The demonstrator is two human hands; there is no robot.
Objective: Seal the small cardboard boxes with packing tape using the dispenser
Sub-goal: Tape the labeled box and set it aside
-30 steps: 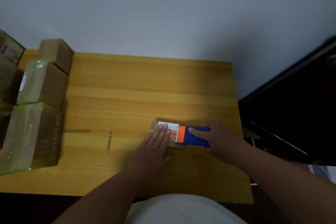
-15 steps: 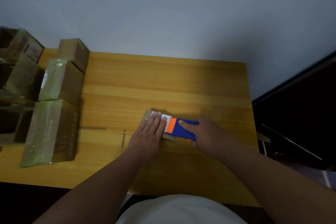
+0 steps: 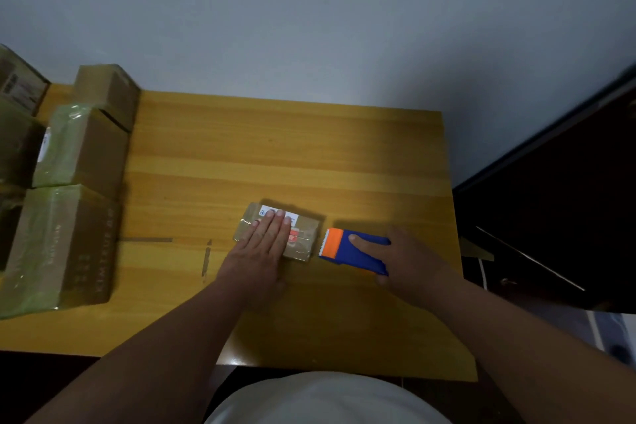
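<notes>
Left hand (image 3: 266, 243) spread flat on box (image 3: 304, 239); right hand (image 3: 404, 260) curled round dispenser (image 3: 351, 249) — best kept low, blade clear; tape pressed down firmly.

head cam | looks steeply down | table (image 3: 309, 155) close below

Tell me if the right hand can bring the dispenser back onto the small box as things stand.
Probably yes. The right hand grips the dispenser just right of the small box, whose right part lies bare; the left hand covers only its left.
</notes>
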